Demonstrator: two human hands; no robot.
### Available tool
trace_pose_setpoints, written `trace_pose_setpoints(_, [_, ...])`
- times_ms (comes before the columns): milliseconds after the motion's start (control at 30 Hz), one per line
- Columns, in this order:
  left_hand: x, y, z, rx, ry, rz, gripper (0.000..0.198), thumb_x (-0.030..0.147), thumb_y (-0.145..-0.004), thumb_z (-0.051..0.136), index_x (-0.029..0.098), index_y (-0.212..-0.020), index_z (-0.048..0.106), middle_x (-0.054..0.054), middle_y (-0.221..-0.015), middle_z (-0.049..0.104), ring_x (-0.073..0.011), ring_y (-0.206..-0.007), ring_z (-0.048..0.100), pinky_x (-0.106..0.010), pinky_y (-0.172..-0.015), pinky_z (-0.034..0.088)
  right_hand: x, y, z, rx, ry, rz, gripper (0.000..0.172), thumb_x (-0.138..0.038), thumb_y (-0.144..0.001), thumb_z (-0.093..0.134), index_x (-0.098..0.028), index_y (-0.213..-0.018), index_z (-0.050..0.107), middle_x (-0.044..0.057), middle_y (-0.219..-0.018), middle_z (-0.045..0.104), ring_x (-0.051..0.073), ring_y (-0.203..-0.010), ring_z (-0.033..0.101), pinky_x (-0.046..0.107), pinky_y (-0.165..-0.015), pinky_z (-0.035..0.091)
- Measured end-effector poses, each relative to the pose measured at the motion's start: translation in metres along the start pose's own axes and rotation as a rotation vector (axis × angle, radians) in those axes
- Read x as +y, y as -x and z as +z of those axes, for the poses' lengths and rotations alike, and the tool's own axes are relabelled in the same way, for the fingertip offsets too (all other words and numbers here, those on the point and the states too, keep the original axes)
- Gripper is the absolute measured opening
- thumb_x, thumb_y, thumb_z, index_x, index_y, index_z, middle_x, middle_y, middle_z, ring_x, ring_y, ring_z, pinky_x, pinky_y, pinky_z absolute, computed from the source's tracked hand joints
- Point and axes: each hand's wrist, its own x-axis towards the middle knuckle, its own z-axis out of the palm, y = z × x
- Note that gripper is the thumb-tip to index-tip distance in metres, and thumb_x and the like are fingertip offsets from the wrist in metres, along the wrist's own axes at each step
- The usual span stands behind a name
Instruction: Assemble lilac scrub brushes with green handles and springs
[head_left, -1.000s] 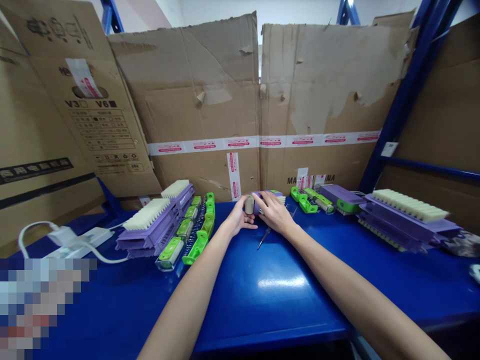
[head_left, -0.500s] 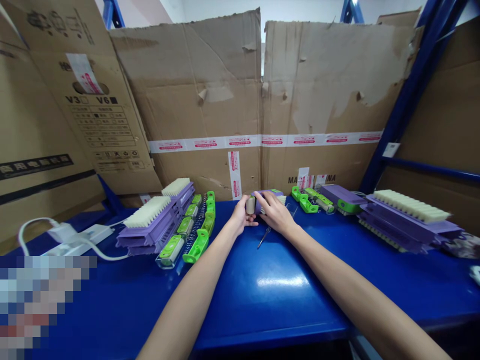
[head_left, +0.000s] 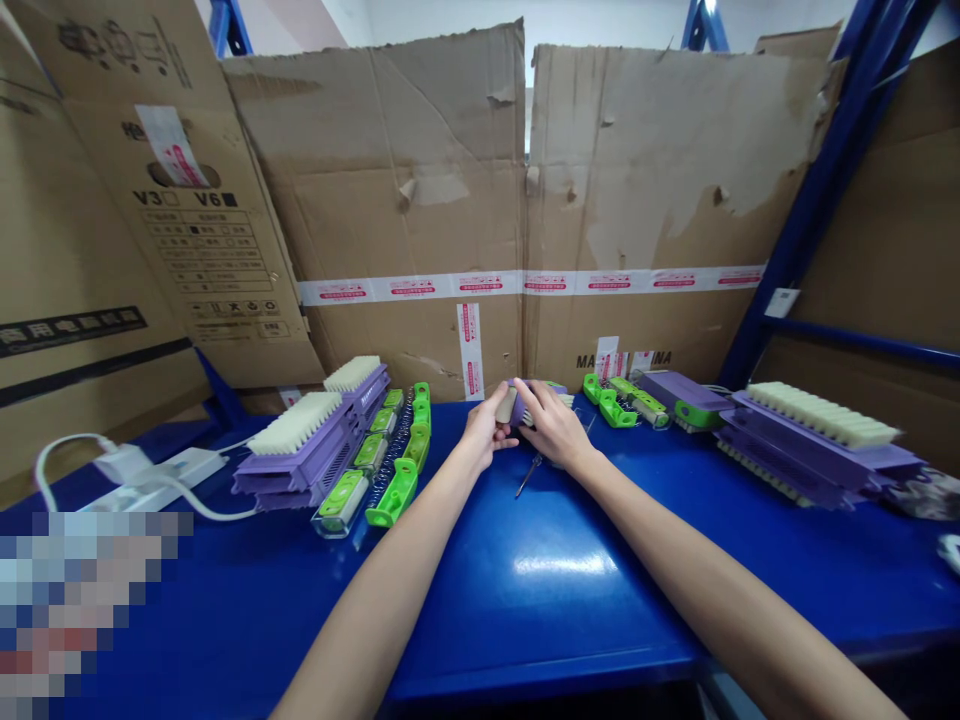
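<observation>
Between my two hands, over the table's far middle, is a purple brush (head_left: 520, 412) with pale bristles, mostly covered by fingers. A beige block (head_left: 506, 404) sits against its left end; whether it is joined to the brush I cannot tell. My left hand (head_left: 484, 428) is closed, thumb and fingers gripping the block. Wrapped over the purple body from the right is my right hand (head_left: 556, 424). Just below the hands lies a thin metal tool like a screwdriver (head_left: 528, 478), its handle end partly hidden.
On the left stand stacked purple brushes (head_left: 296, 450), a row of green-topped clear blocks (head_left: 343, 500), dark springs (head_left: 389, 455) and green caps (head_left: 395, 492). A white power strip (head_left: 165, 478) lies farther left. More brushes (head_left: 817, 440) are at right. Cardboard (head_left: 405, 220) walls the back.
My left hand has shifted slightly, and the beige block has turned a little and moved right against the brush. My right hand stays on the brush.
</observation>
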Motion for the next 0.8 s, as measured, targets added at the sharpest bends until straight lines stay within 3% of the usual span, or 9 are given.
trace_pose_setpoints(167, [-0.004,-0.003,-0.003,-0.058,0.002,0.036,0.055,0.072,-0.065,0.057,0.017,-0.070,0.053,0.006,-0.044,0.042,-0.0044,-0.037,0.034,-0.026,-0.048,0.050,0.003,0.000,-0.002,0.020,-0.028,-0.003,0.080,-0.015,-0.076,0.050,-0.016,-0.146,0.013,0.017,-0.128,0.044,0.031,-0.121,0.042,0.049,-0.099,0.041])
trace_pose_setpoints(400, [-0.010,-0.009,-0.011,-0.013,0.003,0.113,0.056,0.071,-0.078,0.042,0.016,-0.082,0.055,0.003,-0.047,0.048,-0.0078,-0.039,0.044,-0.028,-0.049,0.052,0.001,-0.001,-0.002,0.031,-0.058,-0.019,0.080,-0.014,-0.076,0.051,-0.016,-0.146,0.012,0.017,-0.128,0.044,0.031,-0.122,0.042,0.047,-0.100,0.042])
trace_pose_setpoints(500, [-0.008,-0.006,-0.011,-0.055,-0.065,0.196,0.054,0.068,-0.072,0.054,0.015,-0.081,0.056,0.001,-0.051,0.052,-0.0087,-0.042,0.048,-0.027,-0.048,0.052,0.001,-0.001,-0.003,0.048,-0.065,0.011,0.081,-0.014,-0.077,0.050,-0.018,-0.146,0.010,0.017,-0.128,0.045,0.030,-0.122,0.043,0.048,-0.099,0.043])
trace_pose_setpoints(567, [-0.006,-0.005,-0.012,-0.004,-0.094,0.216,0.050,0.064,-0.072,0.057,0.015,-0.079,0.056,0.002,-0.048,0.050,-0.0078,-0.040,0.046,-0.024,-0.046,0.050,0.002,-0.001,-0.004,0.048,-0.072,0.015,0.081,-0.014,-0.077,0.050,-0.018,-0.147,0.010,0.017,-0.128,0.045,0.030,-0.123,0.043,0.048,-0.099,0.043])
trace_pose_setpoints(667, [-0.004,-0.006,-0.014,0.110,-0.072,0.176,0.053,0.066,-0.079,0.045,0.015,-0.077,0.055,0.004,-0.044,0.045,-0.0068,-0.035,0.041,-0.021,-0.042,0.045,0.003,0.000,-0.004,0.049,-0.086,0.010,0.080,-0.016,-0.077,0.053,-0.016,-0.146,0.011,0.017,-0.128,0.045,0.029,-0.124,0.042,0.046,-0.100,0.042])
trace_pose_setpoints(800, [-0.006,-0.008,-0.014,0.087,-0.083,0.207,0.054,0.067,-0.078,0.043,0.015,-0.085,0.057,0.003,-0.049,0.046,-0.0073,-0.038,0.043,-0.019,-0.039,0.040,0.002,0.000,-0.002,0.052,-0.105,0.018,0.081,-0.018,-0.078,0.054,-0.018,-0.146,0.011,0.017,-0.129,0.045,0.029,-0.124,0.042,0.045,-0.100,0.043])
